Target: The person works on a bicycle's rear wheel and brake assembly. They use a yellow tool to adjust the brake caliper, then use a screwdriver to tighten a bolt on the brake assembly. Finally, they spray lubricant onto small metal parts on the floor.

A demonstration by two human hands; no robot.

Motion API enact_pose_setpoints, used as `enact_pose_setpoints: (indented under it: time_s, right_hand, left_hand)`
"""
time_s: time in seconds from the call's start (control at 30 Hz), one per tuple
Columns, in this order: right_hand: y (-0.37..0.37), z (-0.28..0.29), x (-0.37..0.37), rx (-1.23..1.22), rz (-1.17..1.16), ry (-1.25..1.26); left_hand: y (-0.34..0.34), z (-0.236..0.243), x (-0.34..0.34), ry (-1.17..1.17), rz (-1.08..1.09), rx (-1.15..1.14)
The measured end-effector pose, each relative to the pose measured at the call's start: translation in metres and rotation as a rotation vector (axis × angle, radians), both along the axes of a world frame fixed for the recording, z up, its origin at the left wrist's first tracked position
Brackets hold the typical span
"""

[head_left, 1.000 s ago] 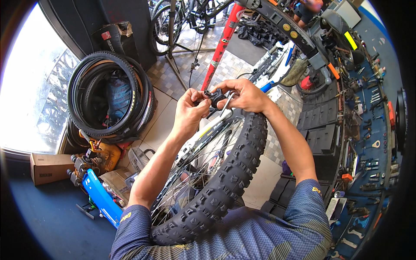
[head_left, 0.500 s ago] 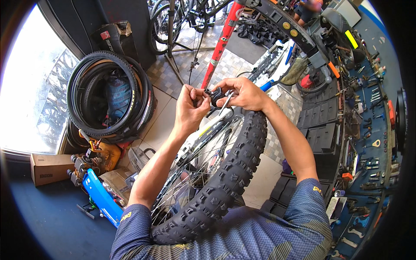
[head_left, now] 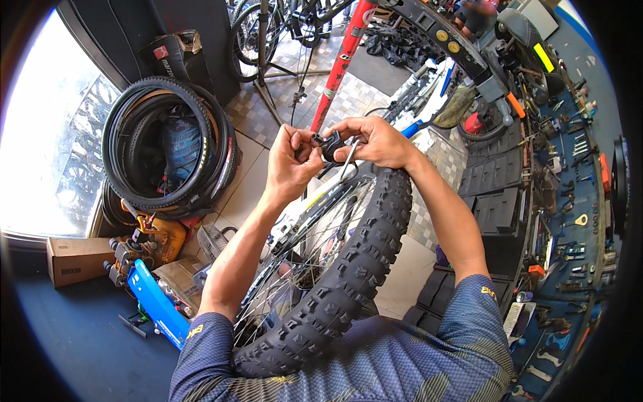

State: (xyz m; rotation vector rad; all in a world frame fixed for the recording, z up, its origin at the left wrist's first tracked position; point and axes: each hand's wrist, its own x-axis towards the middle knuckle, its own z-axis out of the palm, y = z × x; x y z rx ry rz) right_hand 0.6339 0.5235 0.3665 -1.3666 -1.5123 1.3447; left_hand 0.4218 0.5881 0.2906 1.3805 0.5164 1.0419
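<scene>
A small black bicycle part is between my two hands at centre. My left hand pinches at its left end, fingertips curled and thumb pressed in. My right hand grips the part from the right, along with a thin silver piece that angles downward; I cannot make out exactly what it is. Below my hands is a knobby black tyre on a spoked wheel of a white and black bicycle, reaching down to my body.
Stacked tyres, a cardboard box and a blue object sit left. A red tube rises ahead. A tool-covered bench and black bins line the right. Bicycles and another person are at the back.
Both hands and the black part have shifted slightly upward in the picture. My grip on it looks much the same as a second ago.
</scene>
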Motion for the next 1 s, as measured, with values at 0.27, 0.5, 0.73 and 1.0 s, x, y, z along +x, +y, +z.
enact_pose_setpoints:
  time_s: [0.27,0.5,0.73,1.0]
  right_hand:
    - [0.001,0.000,-0.001,0.041,-0.009,-0.009]
    - [0.002,0.000,0.002,0.046,-0.017,-0.020]
    - [0.002,0.003,-0.001,-0.010,-0.004,-0.067]
    - [0.000,0.002,-0.002,0.065,-0.020,-0.035]
  left_hand:
    - [0.000,-0.006,0.001,-0.158,-0.023,-0.076]
    - [0.002,-0.007,-0.011,0.091,-0.052,-0.067]
    - [0.007,0.007,-0.015,0.364,0.025,0.119]
    - [0.002,0.018,-0.009,0.376,0.074,0.139]
